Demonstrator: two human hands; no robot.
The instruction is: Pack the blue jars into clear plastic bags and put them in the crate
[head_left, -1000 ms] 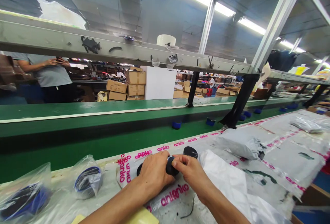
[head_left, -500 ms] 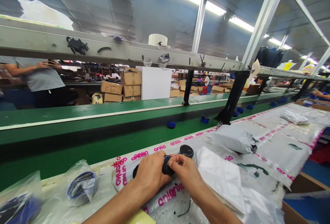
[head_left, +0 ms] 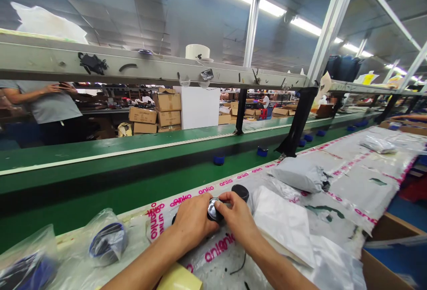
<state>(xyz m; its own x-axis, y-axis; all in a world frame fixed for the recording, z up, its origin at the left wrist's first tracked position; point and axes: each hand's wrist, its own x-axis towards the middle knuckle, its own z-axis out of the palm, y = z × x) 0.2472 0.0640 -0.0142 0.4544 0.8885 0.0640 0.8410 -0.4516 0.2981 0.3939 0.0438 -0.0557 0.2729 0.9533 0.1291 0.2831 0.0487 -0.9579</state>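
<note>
My left hand (head_left: 193, 221) and my right hand (head_left: 237, 219) meet over a small round black part (head_left: 213, 210), and the fingers of both are closed on it. It looks like an ear cup of a black headset; the rest is hidden under my left hand. A second round black cup (head_left: 240, 191) rests just beyond my right fingers. All this lies on a table covered with plastic sheet printed with pink "anko" lettering (head_left: 225, 251).
Bagged blue-and-black items (head_left: 107, 242) lie at the left, a yellow pad (head_left: 178, 277) near my left forearm. Grey and white bags (head_left: 299, 175) sit at the right. A green conveyor (head_left: 100, 165) runs behind, with a person standing (head_left: 50, 103) beyond it.
The view has drifted slightly right and the scene sits lower left. My hands stay together on the black part, which has turned a little and now shows a lighter face.
</note>
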